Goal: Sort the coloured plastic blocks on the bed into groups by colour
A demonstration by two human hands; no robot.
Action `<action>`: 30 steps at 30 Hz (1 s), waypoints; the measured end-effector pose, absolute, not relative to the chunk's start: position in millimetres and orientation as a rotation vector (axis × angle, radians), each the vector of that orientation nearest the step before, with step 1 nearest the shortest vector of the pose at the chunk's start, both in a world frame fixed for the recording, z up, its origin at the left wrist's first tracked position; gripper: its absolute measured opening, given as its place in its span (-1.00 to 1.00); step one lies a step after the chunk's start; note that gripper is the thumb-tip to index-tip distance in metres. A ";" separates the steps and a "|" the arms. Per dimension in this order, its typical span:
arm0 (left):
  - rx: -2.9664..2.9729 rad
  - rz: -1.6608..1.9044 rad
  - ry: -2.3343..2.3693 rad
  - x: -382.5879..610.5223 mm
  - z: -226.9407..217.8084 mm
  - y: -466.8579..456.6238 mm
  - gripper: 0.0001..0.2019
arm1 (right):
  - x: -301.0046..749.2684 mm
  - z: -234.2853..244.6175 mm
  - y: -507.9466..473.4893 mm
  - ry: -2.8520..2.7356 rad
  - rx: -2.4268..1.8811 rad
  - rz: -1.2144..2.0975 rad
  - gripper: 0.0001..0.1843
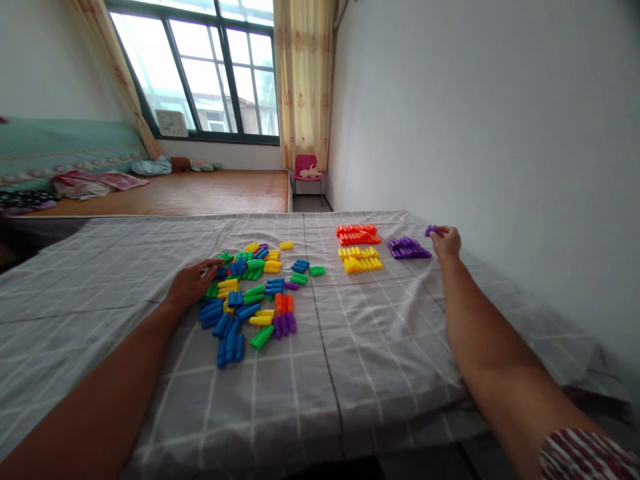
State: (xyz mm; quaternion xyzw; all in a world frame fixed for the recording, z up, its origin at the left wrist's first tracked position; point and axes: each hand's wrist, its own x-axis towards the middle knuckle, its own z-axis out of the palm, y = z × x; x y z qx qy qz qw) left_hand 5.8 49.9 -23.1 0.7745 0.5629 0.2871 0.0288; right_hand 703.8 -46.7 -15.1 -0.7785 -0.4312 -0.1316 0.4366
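Note:
A purple plastic building block (431, 230) is pinched between the thumb and fingers of my right hand (447, 241), raised beside the wall. Just left of it lies a stack of purple blocks (409, 248). My left hand (193, 281) rests at the left edge of a mixed pile of blocks (254, 267), its fingers bent together among green and blue pieces. Whatever those fingers grip is hidden. Blue blocks (231, 350) and a purple block (285, 325) lie at the pile's near side.
Rows of orange blocks (358, 234) and yellow blocks (361, 260) lie right of the pile. A grey checked cloth (380, 373) covers the table. The white wall (490, 133) runs along the right. Behind are a wooden platform (220, 190) and a pink chair (306, 164).

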 end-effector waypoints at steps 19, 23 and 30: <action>2.352 0.906 1.695 6.7 -20.1 47.0 -0.55 | 653.5 -6.3 -74.0 -1.113 -2.181 -0.324 -0.69; 2.275 1.014 1.640 10.7 -19.4 40.5 -0.60 | 648.5 5.3 -70.2 -1.017 -2.066 -0.479 -0.53; 2.164 1.072 1.617 17.5 -21.7 36.8 -0.66 | 507.7 33.8 -46.4 -1.809 -1.615 -0.277 -0.63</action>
